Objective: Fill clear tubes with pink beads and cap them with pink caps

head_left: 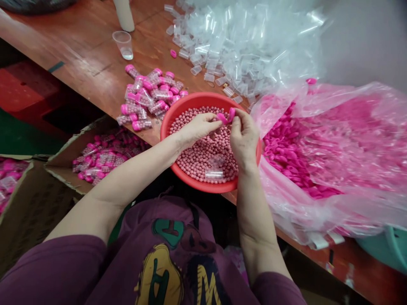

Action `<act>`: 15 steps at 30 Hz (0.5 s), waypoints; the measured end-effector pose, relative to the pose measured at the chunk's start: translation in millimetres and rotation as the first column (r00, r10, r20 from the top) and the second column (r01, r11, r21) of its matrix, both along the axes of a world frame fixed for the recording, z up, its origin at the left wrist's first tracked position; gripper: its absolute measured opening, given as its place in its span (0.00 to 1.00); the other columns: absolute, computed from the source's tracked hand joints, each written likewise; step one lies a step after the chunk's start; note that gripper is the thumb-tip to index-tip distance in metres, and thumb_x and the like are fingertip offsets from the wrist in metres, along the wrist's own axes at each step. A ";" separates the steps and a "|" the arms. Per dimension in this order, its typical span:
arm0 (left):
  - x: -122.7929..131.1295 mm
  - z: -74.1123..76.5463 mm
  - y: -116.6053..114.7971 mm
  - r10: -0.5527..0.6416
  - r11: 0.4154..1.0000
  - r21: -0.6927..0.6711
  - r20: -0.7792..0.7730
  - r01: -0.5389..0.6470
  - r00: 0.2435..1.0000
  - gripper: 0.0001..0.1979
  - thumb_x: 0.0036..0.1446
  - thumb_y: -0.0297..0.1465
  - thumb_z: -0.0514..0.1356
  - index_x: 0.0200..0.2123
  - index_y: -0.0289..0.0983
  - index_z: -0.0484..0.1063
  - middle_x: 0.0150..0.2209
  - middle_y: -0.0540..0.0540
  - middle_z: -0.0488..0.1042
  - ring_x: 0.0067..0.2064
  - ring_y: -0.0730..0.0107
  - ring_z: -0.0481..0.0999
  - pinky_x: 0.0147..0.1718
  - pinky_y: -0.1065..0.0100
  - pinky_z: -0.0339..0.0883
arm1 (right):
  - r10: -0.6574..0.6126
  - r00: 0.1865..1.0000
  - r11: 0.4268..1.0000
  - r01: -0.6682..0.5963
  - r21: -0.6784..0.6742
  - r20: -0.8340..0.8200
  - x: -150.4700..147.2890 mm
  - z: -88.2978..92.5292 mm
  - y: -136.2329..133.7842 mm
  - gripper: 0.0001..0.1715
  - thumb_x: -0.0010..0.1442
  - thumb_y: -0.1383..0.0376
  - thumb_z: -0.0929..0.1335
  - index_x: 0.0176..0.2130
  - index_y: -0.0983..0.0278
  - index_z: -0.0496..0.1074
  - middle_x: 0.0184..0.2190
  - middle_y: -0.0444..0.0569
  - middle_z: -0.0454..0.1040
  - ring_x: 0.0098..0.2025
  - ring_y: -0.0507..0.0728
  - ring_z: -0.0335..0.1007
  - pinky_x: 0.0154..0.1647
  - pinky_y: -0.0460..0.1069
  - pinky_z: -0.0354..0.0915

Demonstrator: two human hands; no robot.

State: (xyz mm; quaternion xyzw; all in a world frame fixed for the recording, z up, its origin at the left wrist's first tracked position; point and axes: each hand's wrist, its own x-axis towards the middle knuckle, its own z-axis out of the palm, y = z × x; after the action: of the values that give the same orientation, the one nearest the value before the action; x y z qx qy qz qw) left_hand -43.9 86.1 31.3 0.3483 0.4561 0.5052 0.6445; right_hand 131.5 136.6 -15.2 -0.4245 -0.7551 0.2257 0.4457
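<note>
Both my hands meet over a red bowl (pixel 178 111) full of small pink beads (pixel 200 154). My left hand (pixel 197 128) is closed, pinching one end of a small pink-capped vial (pixel 226 116). My right hand (pixel 243 137) is closed on the vial's other end, fingers curled round a pink cap. One empty clear vial (pixel 214 173) lies on the beads near the bowl's front.
Filled pink-capped vials (pixel 149 97) lie in a pile left of the bowl on the wooden table (pixel 85 46). A heap of empty clear vials (pixel 241 46) lies behind. A plastic bag of pink caps (pixel 318 144) sits right. A cardboard box (pixel 63 154) with filled vials stands lower left; a plastic cup (pixel 124 44) behind.
</note>
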 end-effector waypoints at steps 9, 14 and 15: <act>-0.7 -0.5 -0.4 0.030 0.998 -0.063 0.056 -0.027 0.998 0.16 0.75 0.20 0.62 0.31 0.34 0.74 0.27 0.52 0.74 0.31 0.77 0.71 0.37 0.72 0.62 | -0.074 0.834 0.985 -0.024 0.169 0.547 -16.8 -1.5 -9.3 0.44 0.63 0.60 0.76 0.72 0.68 0.65 0.67 0.69 0.73 0.71 0.80 0.70 0.75 0.81 0.65; 1.0 -2.2 -1.3 0.058 0.996 0.068 -0.077 -0.053 0.995 0.17 0.72 0.18 0.61 0.28 0.35 0.70 0.27 0.54 0.69 0.31 0.76 0.67 0.36 0.70 0.59 | -0.068 0.845 0.983 -0.034 0.180 0.530 -20.8 -2.8 -5.1 0.35 0.64 0.61 0.74 0.65 0.67 0.66 0.59 0.65 0.74 0.65 0.75 0.72 0.70 0.77 0.71; 1.3 -5.5 -0.3 0.074 0.991 0.121 -0.140 -0.057 0.987 0.17 0.71 0.18 0.61 0.28 0.36 0.69 0.27 0.55 0.68 0.31 0.76 0.66 0.36 0.69 0.58 | -0.067 0.846 0.983 -0.035 0.181 0.529 -20.1 -3.0 -4.6 0.34 0.64 0.61 0.74 0.65 0.67 0.66 0.58 0.64 0.74 0.64 0.75 0.72 0.70 0.76 0.71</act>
State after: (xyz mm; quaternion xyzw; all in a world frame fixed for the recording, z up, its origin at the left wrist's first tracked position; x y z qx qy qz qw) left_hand -42.6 85.9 25.8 0.4058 0.4824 0.5253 0.5716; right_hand 111.5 132.0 -18.2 -0.4339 -0.8630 0.0249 0.2576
